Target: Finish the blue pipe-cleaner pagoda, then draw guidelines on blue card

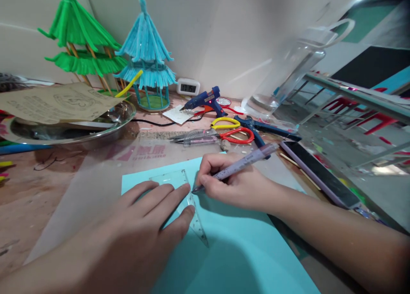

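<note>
One view, from the head

We look from a single camera on the wearer's head, facing forward and down over the tabletop [19,208]. The left hand [150,213] and the right hand [235,185] lie near us, below mid-frame; the pale wall [218,37] closes the view ahead. At right we see beyond the tabletop to a farther desk [355,89] and floor [358,168].

The set square [199,227] lies on paper [272,255], the glue gun [205,100] behind, the phone [320,174] right.

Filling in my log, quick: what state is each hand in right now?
Left hand: open, resting on the clear plastic triangular ruler and turquoise paper.
Right hand: closed, holding the slim translucent purple pen.
</note>
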Demonstrator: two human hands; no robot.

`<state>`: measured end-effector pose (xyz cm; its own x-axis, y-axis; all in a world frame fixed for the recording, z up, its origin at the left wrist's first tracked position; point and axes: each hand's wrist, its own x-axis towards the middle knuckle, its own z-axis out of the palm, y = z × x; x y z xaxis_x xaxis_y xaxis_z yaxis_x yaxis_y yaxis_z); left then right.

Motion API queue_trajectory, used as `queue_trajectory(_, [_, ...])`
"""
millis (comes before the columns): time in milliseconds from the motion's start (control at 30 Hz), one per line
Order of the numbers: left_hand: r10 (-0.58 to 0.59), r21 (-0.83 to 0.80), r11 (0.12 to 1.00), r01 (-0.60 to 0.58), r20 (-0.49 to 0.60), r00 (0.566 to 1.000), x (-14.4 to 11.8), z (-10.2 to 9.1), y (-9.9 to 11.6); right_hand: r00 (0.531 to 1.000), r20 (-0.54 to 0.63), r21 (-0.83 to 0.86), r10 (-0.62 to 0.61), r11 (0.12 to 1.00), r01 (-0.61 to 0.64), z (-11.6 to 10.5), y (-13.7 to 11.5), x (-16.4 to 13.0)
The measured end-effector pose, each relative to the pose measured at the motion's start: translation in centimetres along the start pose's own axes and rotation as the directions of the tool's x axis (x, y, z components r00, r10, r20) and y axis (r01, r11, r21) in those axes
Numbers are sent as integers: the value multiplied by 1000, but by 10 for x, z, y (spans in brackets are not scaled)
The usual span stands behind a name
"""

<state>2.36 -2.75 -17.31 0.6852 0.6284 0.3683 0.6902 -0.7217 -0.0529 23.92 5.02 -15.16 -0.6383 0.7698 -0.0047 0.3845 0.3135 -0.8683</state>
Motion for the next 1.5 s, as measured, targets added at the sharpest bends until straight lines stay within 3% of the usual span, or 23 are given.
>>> queue_trajectory(233, [3, -44, 999, -4, -23, 1000, -5, 5, 0, 999, 48, 32, 0, 999, -1, -1, -2, -4])
queue_trajectory(567, [32, 44, 999, -29, -59, 998, -8, 8, -3, 997, 71, 8, -34, 999, 33, -2, -1, -2])
queue_trajectory(767, [77, 44, 996, -78, 21, 997, -3, -4, -3, 993, 98, 12, -72, 997, 71, -4, -2, -5])
queue_trajectory(1133, [81, 11, 997, -81, 41, 996, 4, -11, -3, 976, 209, 64, -68, 996, 56, -6, -6, -6])
queue_trajectory(1500, [107, 31, 993, -111, 101, 989, 0, -7, -1, 960, 277, 65, -37, 998, 19, -7, -11, -10])
